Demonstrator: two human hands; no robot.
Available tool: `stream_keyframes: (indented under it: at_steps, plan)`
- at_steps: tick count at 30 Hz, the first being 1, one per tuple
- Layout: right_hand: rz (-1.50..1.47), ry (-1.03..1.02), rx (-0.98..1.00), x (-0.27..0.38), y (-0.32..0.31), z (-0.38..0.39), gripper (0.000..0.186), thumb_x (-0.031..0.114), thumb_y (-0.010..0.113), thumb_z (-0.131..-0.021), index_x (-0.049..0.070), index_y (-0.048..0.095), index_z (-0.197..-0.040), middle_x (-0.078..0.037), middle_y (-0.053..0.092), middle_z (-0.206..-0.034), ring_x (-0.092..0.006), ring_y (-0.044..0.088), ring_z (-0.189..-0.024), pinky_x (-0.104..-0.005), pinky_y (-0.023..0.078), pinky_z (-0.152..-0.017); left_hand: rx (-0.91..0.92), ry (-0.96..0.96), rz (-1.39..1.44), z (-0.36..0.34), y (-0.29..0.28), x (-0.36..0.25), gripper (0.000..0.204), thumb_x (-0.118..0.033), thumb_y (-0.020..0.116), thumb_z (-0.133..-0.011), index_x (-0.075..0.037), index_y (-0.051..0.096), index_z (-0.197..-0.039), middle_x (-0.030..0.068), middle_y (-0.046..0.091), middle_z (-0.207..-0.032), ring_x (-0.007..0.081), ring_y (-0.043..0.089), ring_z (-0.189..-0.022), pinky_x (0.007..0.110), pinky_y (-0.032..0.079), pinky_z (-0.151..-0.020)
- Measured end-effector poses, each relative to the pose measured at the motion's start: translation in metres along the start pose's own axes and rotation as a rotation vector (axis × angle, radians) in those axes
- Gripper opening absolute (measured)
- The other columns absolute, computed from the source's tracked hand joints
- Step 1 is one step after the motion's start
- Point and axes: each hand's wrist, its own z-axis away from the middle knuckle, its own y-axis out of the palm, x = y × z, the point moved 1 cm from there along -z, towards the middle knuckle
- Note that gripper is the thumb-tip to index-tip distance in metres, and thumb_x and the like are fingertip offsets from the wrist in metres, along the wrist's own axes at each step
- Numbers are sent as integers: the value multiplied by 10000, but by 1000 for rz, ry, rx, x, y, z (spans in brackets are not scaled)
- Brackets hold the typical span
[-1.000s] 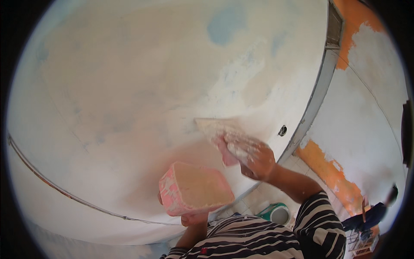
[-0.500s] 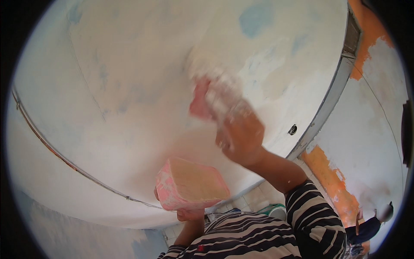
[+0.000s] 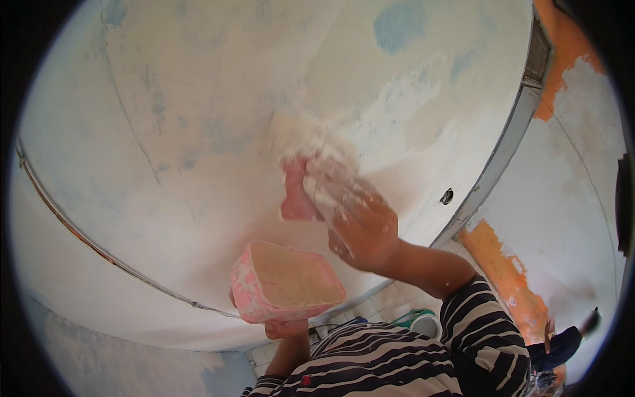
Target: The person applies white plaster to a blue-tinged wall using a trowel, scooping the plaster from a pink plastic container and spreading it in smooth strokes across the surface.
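Observation:
My right hand [image 3: 360, 225], its fingers crusted with pale putty, presses a pink putty spreader [image 3: 297, 192] to the wall [image 3: 231, 119]. The spreader's upper edge is smeared with putty and slightly blurred. Below and to the left, a pink rectangular tub [image 3: 248, 284] rests in my left hand [image 3: 284, 329], with the thumb and fingers gripping it from beneath and the side. Beige putty [image 3: 297, 274] fills the inside of the tub, and dried splashes coat its outer wall. Most of my left hand is hidden behind the tub.
A cable [image 3: 99, 248] runs along the wall at left. An open socket hole [image 3: 447, 196] lies right of my arm. On the tiled floor stands a bucket [image 3: 424, 324] with green beside it. Another person [image 3: 559, 347] is far right, near a patchy orange wall [image 3: 506, 271].
My right hand and the spreader have moved down the wall and slightly left, nearer the tub. The tub has shifted a little to the left.

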Motion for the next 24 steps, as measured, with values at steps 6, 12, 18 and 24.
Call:
stream_keyframes:
  at_steps: [6,12,18,24]
  plan:
    - [70,145,-159,-30,-44,-39,410,-3,570,-681,31,598,-1089,-124,596,-1174,-270,603,-962,-395,490,-777,9,2,-7,-3,3,2,666,-462,463,-842,-53,335,-1352,137,393,-1348,305,420,-1211,469,384,-984]
    - [53,-36,-5,3,21,0,406,66,599,-734,-8,575,-1133,-174,561,-1200,-337,546,-1112,-454,433,-960,24,-18,3,-7,-1,3,674,-463,468,-839,-55,329,-1357,136,388,-1355,306,415,-1218,472,381,-989]
    - [-583,546,-368,-16,-16,15,243,157,558,-897,-22,581,-1060,-129,625,-994,-198,608,-940,-305,470,-852,26,-12,16,-2,-16,-1,682,-464,473,-836,-57,324,-1362,136,382,-1361,307,410,-1224,474,377,-994]
    - [-1485,802,-818,-28,-28,3,304,86,515,-918,4,469,-1207,-49,536,-1087,-141,503,-1020,-307,389,-961,30,-14,26,-2,-23,1,690,-466,478,-833,-59,318,-1367,136,377,-1368,308,405,-1231,477,374,-998]
